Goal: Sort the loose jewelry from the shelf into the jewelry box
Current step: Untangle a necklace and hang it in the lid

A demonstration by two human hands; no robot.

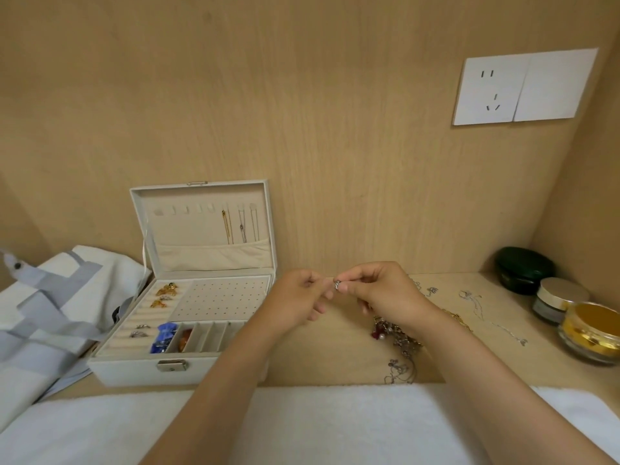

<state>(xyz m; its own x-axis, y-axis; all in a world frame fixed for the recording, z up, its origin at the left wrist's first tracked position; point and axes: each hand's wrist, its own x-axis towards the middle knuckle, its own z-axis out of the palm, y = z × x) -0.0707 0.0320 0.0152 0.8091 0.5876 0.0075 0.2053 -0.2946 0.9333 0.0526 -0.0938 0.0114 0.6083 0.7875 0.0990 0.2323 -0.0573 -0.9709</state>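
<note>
Jewelry piece (pixel 336 284), small and silver, pinched by right hand (pixel 379 293) above shelf (pixel 335 350), beside open jewelry box (pixel 134 367); left hand (pixel 298 295) curled against it, grip unclear; right forearm partly hides tangled chains (pixel 399 337); jars (pixel 560 298) at right.

A white wall socket (pixel 489 92) and a blank plate (pixel 553 85) sit side by side on the back panel. In the shelf's (pixel 328 350) right rear corner stand a dark green case (pixel 523 270), a lidded jar (pixel 558 298) and a yellow glass jar (pixel 590 330). A grey-and-white bag (pixel 50 307) lies at the left end, and a white cloth (pixel 318 424) runs along the front edge.
</note>
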